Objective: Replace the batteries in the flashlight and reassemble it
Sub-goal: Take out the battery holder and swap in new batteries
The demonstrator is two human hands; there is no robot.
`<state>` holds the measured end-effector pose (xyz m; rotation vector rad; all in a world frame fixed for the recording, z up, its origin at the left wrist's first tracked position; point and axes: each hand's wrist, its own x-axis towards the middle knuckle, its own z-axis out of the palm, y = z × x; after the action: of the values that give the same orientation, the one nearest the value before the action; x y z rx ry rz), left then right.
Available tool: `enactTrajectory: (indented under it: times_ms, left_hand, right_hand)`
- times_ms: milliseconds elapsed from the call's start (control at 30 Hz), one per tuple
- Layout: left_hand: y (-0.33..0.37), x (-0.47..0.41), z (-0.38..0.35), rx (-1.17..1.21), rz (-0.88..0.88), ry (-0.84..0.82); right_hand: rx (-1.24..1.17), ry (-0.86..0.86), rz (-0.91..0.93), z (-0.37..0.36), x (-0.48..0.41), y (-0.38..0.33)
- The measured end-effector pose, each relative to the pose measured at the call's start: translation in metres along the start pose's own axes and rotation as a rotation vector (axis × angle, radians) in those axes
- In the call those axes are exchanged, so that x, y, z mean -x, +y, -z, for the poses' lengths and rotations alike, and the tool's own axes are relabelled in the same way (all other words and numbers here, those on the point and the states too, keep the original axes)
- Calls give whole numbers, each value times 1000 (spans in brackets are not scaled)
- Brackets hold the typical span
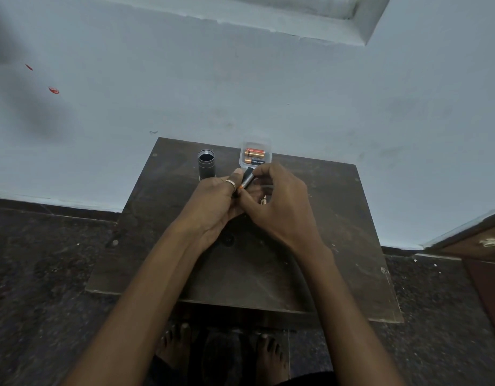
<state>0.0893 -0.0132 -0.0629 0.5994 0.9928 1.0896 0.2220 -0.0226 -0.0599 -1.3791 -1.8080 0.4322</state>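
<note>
Just left of the frame's centre, the black flashlight body (206, 164) stands upright on the dark tabletop (338, 246), its open end up and empty-looking. The left hand (213, 201) is curled shut around something dark, probably the battery holder, though the fingers hide it. A battery (247, 181), black with an orange band, tilts between both hands; the right hand (279, 201) pinches its upper end with fingertips closed. To seat it well, I judge the polarity should be matched first, then the cell pressed straight along its slot. Above the hands, a clear plastic case (255, 154) holds 2 more orange-and-black batteries (254, 156).
</note>
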Motion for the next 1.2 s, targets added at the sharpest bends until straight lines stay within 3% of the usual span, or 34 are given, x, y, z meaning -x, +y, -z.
enactTrajectory:
  times_ms: [433,967,1100,1200]
  left_hand:
    - [0,5,-3,-153,-38,-22]
    - [2,4,-3,-23,-2,29]
    - [3,4,-1,6,5,25]
    - [4,5,-2,32,15,59]
  right_hand:
    - [221,37,122,-1,5,-8]
    - [65,-118,117,7,1,5]
    - [22,-83,185,6,-1,7]
    - [-135,22,51,5,-4,7]
